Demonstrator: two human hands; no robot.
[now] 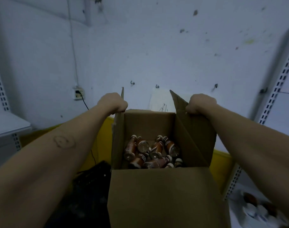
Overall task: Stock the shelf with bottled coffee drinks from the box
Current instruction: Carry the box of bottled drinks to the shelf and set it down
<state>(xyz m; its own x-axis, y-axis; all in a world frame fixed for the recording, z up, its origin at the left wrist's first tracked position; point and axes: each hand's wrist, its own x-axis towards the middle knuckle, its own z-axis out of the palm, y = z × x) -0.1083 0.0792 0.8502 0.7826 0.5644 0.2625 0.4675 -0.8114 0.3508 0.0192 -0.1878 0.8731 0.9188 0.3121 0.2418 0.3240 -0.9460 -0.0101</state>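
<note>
Box (pixel 148 124) of bottled coffee drinks (pixel 150 152), gripped by its two side flaps.

Head view: the left hand (pixel 113 102) is curled into a fist around the top edge of the left flap (pixel 117 129), which stands nearly upright. The right hand (pixel 200 103) is clenched the same way on the edge of the right flap (pixel 194 129), which leans outward. The brown cardboard box is open, and its near flap (pixel 157 195) folds toward the camera. The brown, white-capped drinks lie jumbled on their sides at the bottom of the box. Behind is a pale, spotted wall (pixel 157 46) with a socket (pixel 78 94). A white shelf (pixel 9 124) sits at the left and a slotted upright (pixel 278 86) at the right. Blurred white-capped bottles (pixel 258 209) show at the lower right.
</note>
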